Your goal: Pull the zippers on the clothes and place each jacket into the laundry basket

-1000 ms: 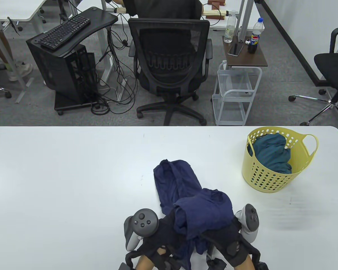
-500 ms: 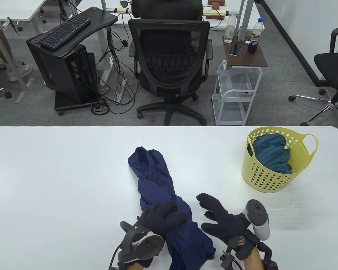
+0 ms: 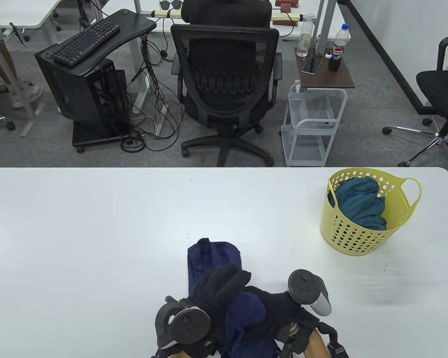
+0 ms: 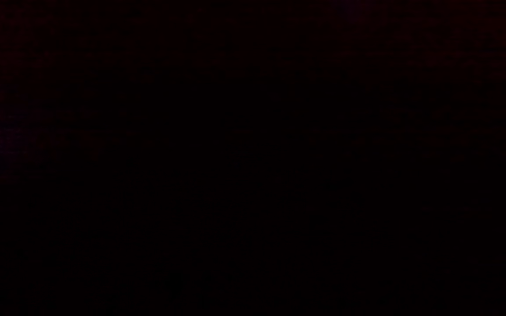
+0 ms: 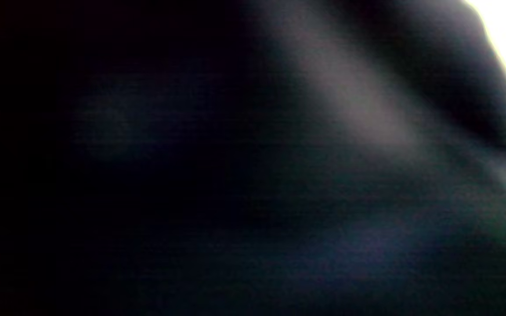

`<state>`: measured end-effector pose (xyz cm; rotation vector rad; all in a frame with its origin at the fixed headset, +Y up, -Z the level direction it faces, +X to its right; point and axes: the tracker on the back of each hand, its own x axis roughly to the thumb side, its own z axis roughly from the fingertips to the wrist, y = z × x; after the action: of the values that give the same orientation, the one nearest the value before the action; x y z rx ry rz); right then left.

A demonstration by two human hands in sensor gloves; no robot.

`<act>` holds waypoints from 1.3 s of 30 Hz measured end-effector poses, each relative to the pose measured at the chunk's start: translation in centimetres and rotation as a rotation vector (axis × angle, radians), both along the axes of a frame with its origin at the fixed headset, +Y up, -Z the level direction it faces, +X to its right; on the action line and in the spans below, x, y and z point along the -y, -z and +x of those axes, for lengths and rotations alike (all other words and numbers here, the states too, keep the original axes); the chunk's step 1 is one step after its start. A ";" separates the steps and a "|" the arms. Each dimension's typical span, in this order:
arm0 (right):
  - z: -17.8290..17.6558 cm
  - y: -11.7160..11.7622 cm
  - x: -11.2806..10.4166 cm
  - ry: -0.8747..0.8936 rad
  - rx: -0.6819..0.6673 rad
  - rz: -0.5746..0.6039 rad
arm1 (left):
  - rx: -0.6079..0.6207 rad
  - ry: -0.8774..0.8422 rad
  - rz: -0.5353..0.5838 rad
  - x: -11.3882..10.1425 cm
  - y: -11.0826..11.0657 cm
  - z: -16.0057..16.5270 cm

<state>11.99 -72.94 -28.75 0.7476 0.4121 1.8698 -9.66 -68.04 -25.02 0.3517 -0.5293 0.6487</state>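
We see a crumpled navy-blue fabric jacket (image 3: 212,261) at the white table's (image 3: 78,231) near edge, left hand (image 3: 218,289) gripping its bunched cloth, right hand (image 3: 280,309) buried in folds, grasp indeterminate, yellow perforated plastic laundry basket (image 3: 352,238) far right holding a teal garment (image 3: 360,203).

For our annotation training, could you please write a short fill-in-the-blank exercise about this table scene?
1. The laundry basket on the table is ____ in colour.
2. The garment already inside the basket is ____.
3. The navy jacket lies bunched at the table's ____ edge, under the left hand.
4. The left wrist view shows only ____.

Missing words: yellow; teal; near; darkness
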 end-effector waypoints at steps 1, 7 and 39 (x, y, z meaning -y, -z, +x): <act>0.3 0.0 -0.3 -0.021 0.014 0.014 | -0.002 0.005 -0.024 0.0 0.1 0.0; 3.6 0.5 -0.9 0.039 0.116 0.046 | 0.024 -0.011 -0.146 0.5 1.0 -0.7; 12.6 -0.8 -3.0 0.497 0.684 0.250 | 0.562 -0.461 -1.125 9.2 4.2 1.2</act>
<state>24.58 -69.92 -27.94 0.2868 -0.4158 1.5843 -8.44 -77.27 -29.26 -0.8204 -0.5317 1.3928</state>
